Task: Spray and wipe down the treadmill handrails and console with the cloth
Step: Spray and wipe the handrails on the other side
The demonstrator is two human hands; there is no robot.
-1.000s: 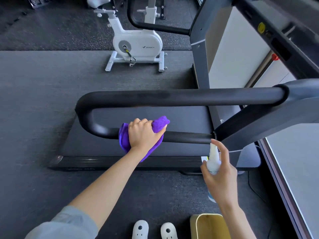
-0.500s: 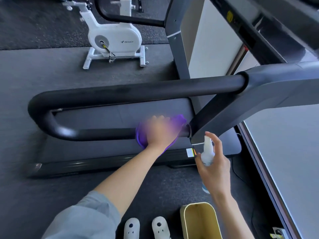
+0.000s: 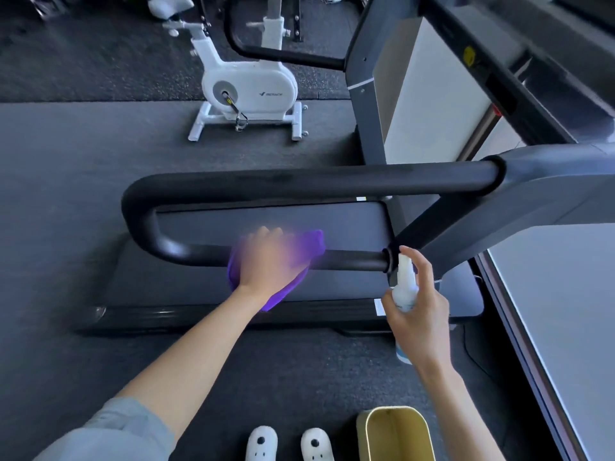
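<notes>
Hands at work: the left hand (image 3: 266, 261), blurred, presses a soft purple cloth (image 3: 299, 261) around the lower handrail (image 3: 352, 259) mid-length, arm outstretched. The right hand (image 3: 417, 311) grips a light spray bottle (image 3: 404, 287), forefinger on top, by the rail's console-side end. The limp cloth likely handles best bunched in the palm.

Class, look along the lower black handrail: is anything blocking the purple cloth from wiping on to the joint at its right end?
Nothing visible: the bar between the purple cloth and the joint is bare. The white spray bottle in the right hand sits nearer the camera.
</notes>
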